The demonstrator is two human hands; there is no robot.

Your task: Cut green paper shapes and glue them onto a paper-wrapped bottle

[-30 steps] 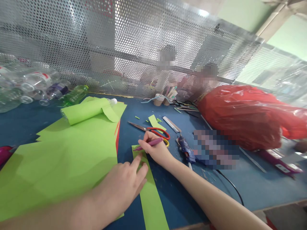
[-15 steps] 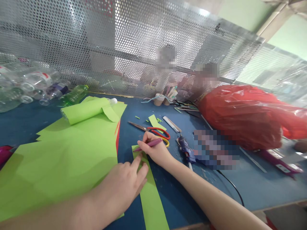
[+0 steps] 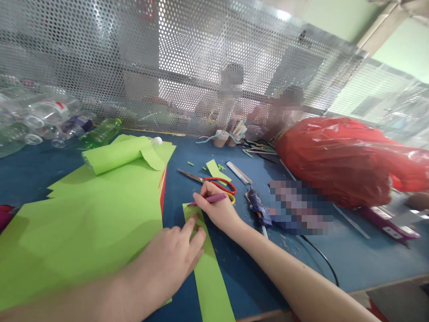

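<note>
A purple pen [image 3: 217,197] is gripped in my right hand [image 3: 217,210], its tip near the far end of a long green paper strip [image 3: 211,277]. My left hand [image 3: 174,250] rests with fingers stretched out on that strip, holding nothing, the index fingertip close to the pen tip. Just beyond my right hand lie scissors [image 3: 201,179] with red and yellow handles, partly hidden by it. Large green paper sheets [image 3: 100,223] lie to the left, under my left forearm. On them rests a bottle wrapped in green paper [image 3: 115,156].
Green paper scraps [image 3: 214,168] lie beyond the scissors. A blue glue gun [image 3: 258,205] with a black cord is to the right. A large red plastic bag [image 3: 335,161] fills the back right; plastic bottles [image 3: 50,112] lie back left. Two cups [image 3: 221,139] stand by the perforated metal screen [image 3: 187,53].
The pen tip has shifted slightly up and right along the strip's far end. My left hand stays on the strip. The whole view has moved a little.
</note>
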